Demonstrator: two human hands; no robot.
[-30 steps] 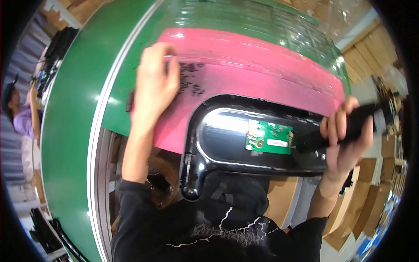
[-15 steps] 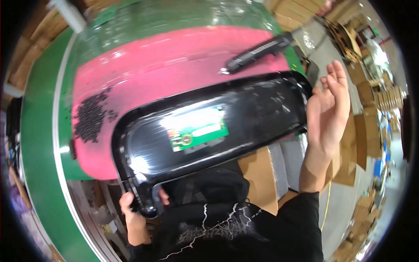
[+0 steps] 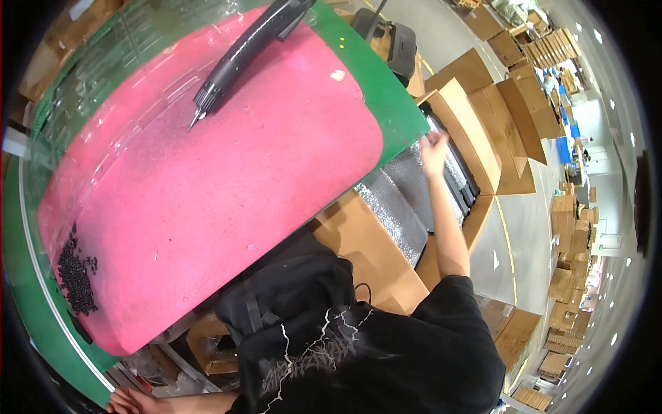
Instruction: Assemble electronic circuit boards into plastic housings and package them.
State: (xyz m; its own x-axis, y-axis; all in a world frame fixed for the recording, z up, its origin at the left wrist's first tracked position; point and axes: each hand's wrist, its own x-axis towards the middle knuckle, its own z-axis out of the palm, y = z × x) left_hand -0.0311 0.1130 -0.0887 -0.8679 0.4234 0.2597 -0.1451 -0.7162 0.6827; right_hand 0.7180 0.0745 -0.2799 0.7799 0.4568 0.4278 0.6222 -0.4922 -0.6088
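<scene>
My right hand (image 3: 433, 153) reaches over an open cardboard carton (image 3: 389, 245) on the right, at its silver bubble-wrap sheets (image 3: 412, 181). Its fingers are blurred, so I cannot tell whether they grip the wrap. Black parts (image 3: 463, 186) stand in a row inside the carton beside that hand. At the lower left edge, my left hand (image 3: 131, 401) is curled near the green table's white-lined rim. Whatever its fingers close on is lost in the dark border.
A pink mat (image 3: 227, 200) covers much of the green table (image 3: 396, 124). On it lie a black electric screwdriver (image 3: 241, 58), at the far side, and a pile of small black screws (image 3: 76, 272), at the left. A black bag (image 3: 289, 290) lies against my shirt. More cartons (image 3: 524, 131) stand on the right.
The black housing with the green circuit board has left the mat and is out of clear view. My left hand moved down and left; my right hand moved over the carton. The view turned right.
</scene>
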